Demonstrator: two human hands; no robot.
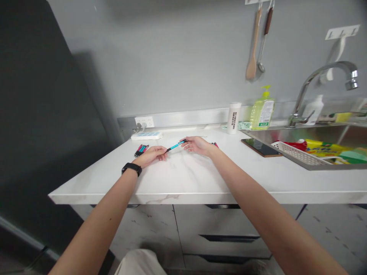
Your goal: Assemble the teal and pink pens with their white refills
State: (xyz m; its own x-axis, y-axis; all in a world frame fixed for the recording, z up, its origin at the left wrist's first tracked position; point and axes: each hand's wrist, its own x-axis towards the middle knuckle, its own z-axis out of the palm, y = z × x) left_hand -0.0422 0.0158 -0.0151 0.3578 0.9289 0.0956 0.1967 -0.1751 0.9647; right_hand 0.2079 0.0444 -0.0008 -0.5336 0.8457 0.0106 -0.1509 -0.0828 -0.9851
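Note:
A blue pen [176, 145] with black ends is held between both hands above the white marble counter [200, 179]. My left hand [151, 155], with a black watch on its wrist, is closed on the pen's lower left end. My right hand [197, 145] pinches the pen's upper right end. Several more pens [141, 150], pink and blue, lie in a bunch just left of my left hand. Another pen [215, 144] peeks out behind my right wrist.
A white power strip [146, 135] lies at the back wall. A white cup [234, 117], a green soap bottle [262, 110] and a dark phone [260, 147] stand right of my hands. The sink [315, 137] holds a white basket and packets under a tap [321, 82].

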